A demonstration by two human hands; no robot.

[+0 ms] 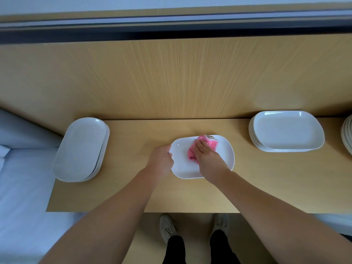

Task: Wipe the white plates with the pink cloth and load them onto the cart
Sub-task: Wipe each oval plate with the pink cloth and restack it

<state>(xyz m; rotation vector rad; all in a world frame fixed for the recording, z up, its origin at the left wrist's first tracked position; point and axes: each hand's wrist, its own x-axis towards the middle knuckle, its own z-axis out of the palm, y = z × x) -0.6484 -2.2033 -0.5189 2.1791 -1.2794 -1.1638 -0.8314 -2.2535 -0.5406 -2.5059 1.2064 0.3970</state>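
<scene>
L hand grips white plate by rim; R hand, fingers flat, presses pink cloth onto it. Plate stack left of L hand, 2nd stack right of R hand.

One plate, one cloth, three piles
One shiny white rounded plate has one fluffy pink cloth on it. Left of that plate stands one pile of white plates; right of it, a near pile and a far pile.
</scene>
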